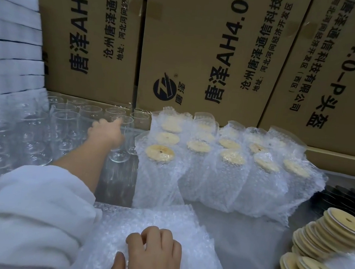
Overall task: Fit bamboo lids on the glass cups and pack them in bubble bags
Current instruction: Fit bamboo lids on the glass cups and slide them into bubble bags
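Observation:
Several empty glass cups (pixel 65 124) stand at the left of the steel table. My left hand (pixel 106 133) reaches out over them and holds one glass cup (pixel 121 151) at the right edge of the group, thumb up by its rim. My right hand (pixel 151 257) rests palm down on a flat stack of empty bubble bags (pixel 182 229) at the near edge, fingers loosely bent. Loose bamboo lids (pixel 335 232) lie piled at the right. Several packed cups in bubble bags (pixel 213 166), lids showing through, stand in rows at the middle.
Large printed cardboard cartons (pixel 206 47) wall off the back of the table. White foam sheets (pixel 7 44) are stacked at the far left. A dark ribbed tray (pixel 353 200) lies behind the lid pile. Bare steel table (pixel 238 232) shows between the bags and the lids.

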